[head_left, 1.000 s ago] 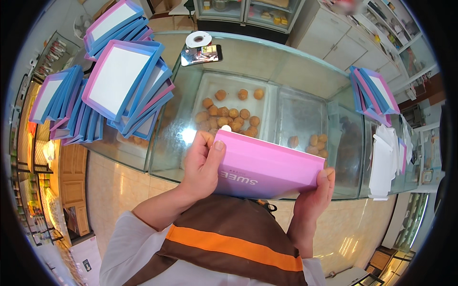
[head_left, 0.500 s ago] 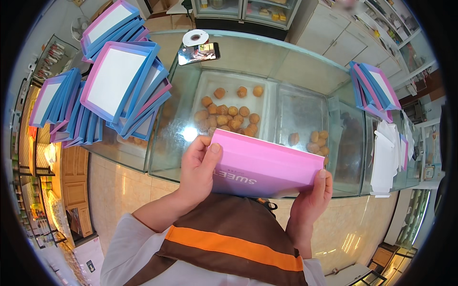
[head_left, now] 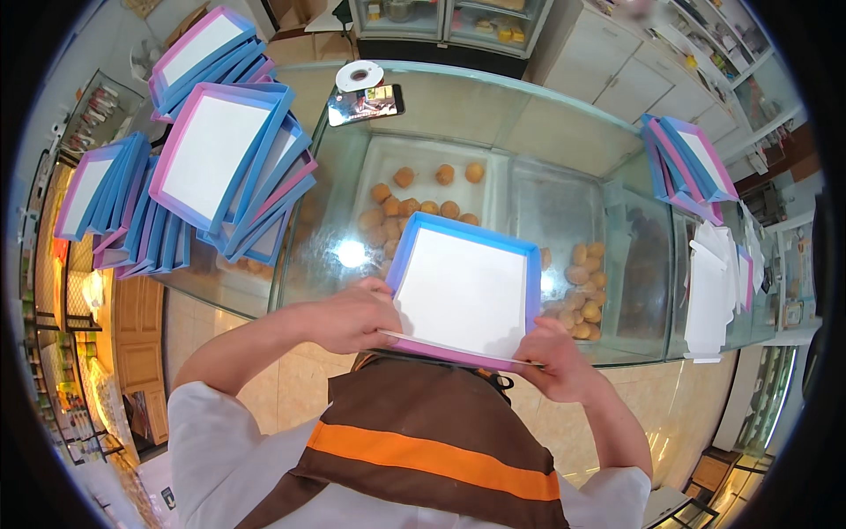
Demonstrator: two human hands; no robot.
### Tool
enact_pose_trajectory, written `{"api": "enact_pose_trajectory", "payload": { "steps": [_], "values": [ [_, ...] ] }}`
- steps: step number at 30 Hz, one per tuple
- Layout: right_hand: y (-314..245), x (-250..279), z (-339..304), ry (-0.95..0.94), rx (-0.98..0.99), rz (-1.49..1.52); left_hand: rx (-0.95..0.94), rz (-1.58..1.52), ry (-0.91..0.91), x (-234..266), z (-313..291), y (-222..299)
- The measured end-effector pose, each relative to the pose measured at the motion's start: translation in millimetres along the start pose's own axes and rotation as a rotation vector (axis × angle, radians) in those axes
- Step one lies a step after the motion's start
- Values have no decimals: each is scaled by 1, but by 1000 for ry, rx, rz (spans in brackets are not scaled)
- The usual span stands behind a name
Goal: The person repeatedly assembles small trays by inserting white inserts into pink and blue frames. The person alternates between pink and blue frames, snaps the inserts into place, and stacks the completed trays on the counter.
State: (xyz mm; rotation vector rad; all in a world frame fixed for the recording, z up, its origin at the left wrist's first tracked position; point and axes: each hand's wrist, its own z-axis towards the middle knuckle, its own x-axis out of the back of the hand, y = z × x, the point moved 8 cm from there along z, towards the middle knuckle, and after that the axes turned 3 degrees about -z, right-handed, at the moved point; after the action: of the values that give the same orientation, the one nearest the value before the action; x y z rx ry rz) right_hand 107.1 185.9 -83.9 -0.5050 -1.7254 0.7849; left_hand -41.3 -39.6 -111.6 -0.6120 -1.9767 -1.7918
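A shallow cardboard box (head_left: pixel 463 295) rests at the near edge of the glass counter, its white inside facing up. Blue and violet walls stand along its far side and flanks, and a pink strip shows along the near side. My left hand (head_left: pixel 357 317) is closed on the near left corner. At the near right corner my right hand (head_left: pixel 557 360) grips the box, thumb toward the inside. Thin white edges of card stick out by the fingers of both hands. Round brown baked balls (head_left: pixel 410 207) lie beneath the glass, partly hidden by the box.
Stacks of blue and pink box trays (head_left: pixel 216 154) lean at the left of the counter. More trays (head_left: pixel 692 159) and white card sheets (head_left: pixel 709 291) are at the right. A phone (head_left: pixel 366 105) and a white roll (head_left: pixel 359 76) lie at the far edge.
The pink printed side has tipped away, so the white inside now faces up. Both hands have moved to the near corners, and the box has come down to the counter.
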Motion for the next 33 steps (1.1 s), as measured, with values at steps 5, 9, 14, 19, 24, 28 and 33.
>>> {"api": "enact_pose_trajectory", "payload": {
  "steps": [5,9,14,19,24,28,33],
  "values": [
    [39,-42,9,159,42,-275,233,162,116,-27,18,-29],
    [43,-40,15,183,18,-254,161,287,54,-30,23,-27],
    [33,-25,17,196,7,-239,-6,397,174,-23,14,-23],
    [43,-40,24,281,100,-394,-5,473,254,-11,31,-20],
    [36,-49,45,331,121,-332,-105,354,299,-48,99,-13],
    [54,-48,38,418,69,-302,-121,241,340,-52,129,-10],
    [72,-46,20,471,-8,-180,-184,264,334,-48,137,-12]
  ]
}}
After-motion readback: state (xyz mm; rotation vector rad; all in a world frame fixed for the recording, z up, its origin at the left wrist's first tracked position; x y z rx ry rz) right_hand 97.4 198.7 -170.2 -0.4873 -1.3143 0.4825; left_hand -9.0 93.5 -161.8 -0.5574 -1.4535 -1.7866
